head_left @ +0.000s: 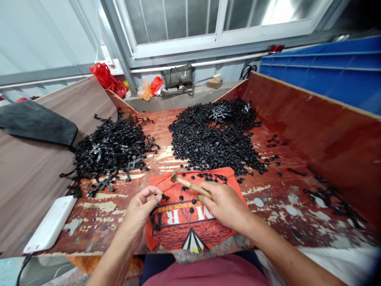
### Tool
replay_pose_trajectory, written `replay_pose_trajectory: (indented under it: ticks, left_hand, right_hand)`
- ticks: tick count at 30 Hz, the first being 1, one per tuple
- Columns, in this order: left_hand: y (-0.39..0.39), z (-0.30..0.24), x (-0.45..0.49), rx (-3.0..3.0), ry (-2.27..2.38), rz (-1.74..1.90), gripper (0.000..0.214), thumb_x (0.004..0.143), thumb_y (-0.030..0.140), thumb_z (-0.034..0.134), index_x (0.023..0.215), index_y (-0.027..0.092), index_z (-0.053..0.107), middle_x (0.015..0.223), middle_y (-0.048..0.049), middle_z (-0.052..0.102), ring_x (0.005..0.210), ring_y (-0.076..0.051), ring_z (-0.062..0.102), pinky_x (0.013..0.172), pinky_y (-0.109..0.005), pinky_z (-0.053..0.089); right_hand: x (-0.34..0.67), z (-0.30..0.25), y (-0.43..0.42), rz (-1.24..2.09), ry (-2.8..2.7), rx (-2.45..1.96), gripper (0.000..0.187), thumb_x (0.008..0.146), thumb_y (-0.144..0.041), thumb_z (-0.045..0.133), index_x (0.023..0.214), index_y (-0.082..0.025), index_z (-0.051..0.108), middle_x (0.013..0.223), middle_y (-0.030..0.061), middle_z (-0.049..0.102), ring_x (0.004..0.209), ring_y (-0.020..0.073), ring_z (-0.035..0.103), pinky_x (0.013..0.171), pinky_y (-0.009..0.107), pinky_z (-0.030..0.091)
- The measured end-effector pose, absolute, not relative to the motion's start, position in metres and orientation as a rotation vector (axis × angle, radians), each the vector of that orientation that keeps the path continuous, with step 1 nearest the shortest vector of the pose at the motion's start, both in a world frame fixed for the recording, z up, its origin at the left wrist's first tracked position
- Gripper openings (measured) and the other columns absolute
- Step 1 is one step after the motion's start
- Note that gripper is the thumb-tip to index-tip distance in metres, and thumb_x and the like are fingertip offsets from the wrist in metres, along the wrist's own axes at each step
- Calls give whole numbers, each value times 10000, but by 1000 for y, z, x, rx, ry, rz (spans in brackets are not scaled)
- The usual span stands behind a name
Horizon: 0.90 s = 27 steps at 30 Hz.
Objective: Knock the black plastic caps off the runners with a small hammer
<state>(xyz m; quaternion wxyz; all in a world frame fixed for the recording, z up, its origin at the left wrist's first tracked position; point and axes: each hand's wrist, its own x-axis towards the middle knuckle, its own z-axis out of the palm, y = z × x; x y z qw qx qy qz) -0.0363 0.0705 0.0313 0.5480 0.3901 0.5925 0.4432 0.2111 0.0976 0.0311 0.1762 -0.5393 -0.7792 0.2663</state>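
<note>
Head camera: the left hand (139, 208) has its thumb and forefinger pinched narrow on a small black piece (165, 197), just above a printed orange cloth (166, 180). The right hand (224, 202) is wrapped around the wooden handle of a small hammer (190, 186), whose head points away to the left, beyond the left hand's fingertips and apart from the piece. Between the two hands, loose black caps (181, 198) lie scattered over the cloth. Straight ahead of the right hand rises a large heap of black caps (208, 147), with strip-like parts towards its far end. Ahead and to the left of the left hand sits a heap of black strips (110, 147). Farther left of that hand, a white rectangular case (50, 226) rests on the worn red worktop (101, 205). Well beyond the right hand, to the right, stands a blue plastic crate (321, 71).
</note>
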Motion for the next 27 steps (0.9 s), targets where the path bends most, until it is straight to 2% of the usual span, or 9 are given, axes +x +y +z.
replay_pose_trajectory:
  ticks: [3, 7, 13, 21, 24, 27]
  left_hand:
    - [83, 23, -34, 1319, 1574, 941, 164, 809, 320, 621, 727, 182, 584, 628, 36, 516, 573, -110, 449, 562, -211, 323]
    - [91, 23, -23, 1808, 1723, 632, 176, 869, 284, 492, 725, 204, 551, 589, 42, 515, 566, -139, 475, 582, -248, 306]
    - [97, 24, -6, 2023, 1599, 489, 193, 919, 291, 444, 781, 209, 552, 738, 0, 642, 704, -177, 578, 673, -274, 367]
    - [103, 8, -9, 1961, 1612, 455, 202, 896, 301, 493, 761, 207, 610, 689, 4, 666, 647, -164, 589, 630, -265, 380]
    - [105, -1, -13, 1812, 1599, 558, 202, 854, 340, 554, 731, 202, 636, 606, 15, 627, 566, -148, 550, 558, -241, 381]
    - [108, -7, -16, 1655, 1569, 642, 217, 814, 381, 603, 716, 194, 649, 548, 26, 590, 501, -131, 501, 488, -222, 365]
  right_hand:
    - [226, 26, 86, 778, -2176, -1578, 104, 889, -192, 547, 824, -220, 623, 753, -21, 657, 667, 146, 588, 591, 244, 338]
    - [243, 21, 74, 793, -2134, -1659, 106, 859, -171, 547, 855, -226, 637, 762, -16, 671, 639, 146, 586, 565, 242, 308]
    - [254, 13, 68, 779, -2082, -1744, 117, 860, -190, 545, 768, -220, 611, 717, -16, 664, 609, 147, 572, 548, 248, 281]
    - [253, 12, 68, 831, -2070, -1716, 125, 877, -193, 568, 778, -217, 639, 723, -19, 672, 632, 143, 592, 564, 240, 334]
    - [251, 16, 66, 862, -2081, -1658, 151, 914, -240, 553, 875, -243, 700, 779, -13, 714, 682, 157, 633, 605, 243, 396]
    - [249, 20, 63, 923, -2079, -1557, 265, 958, -264, 503, 1115, -295, 715, 879, -6, 752, 765, 176, 673, 670, 253, 458]
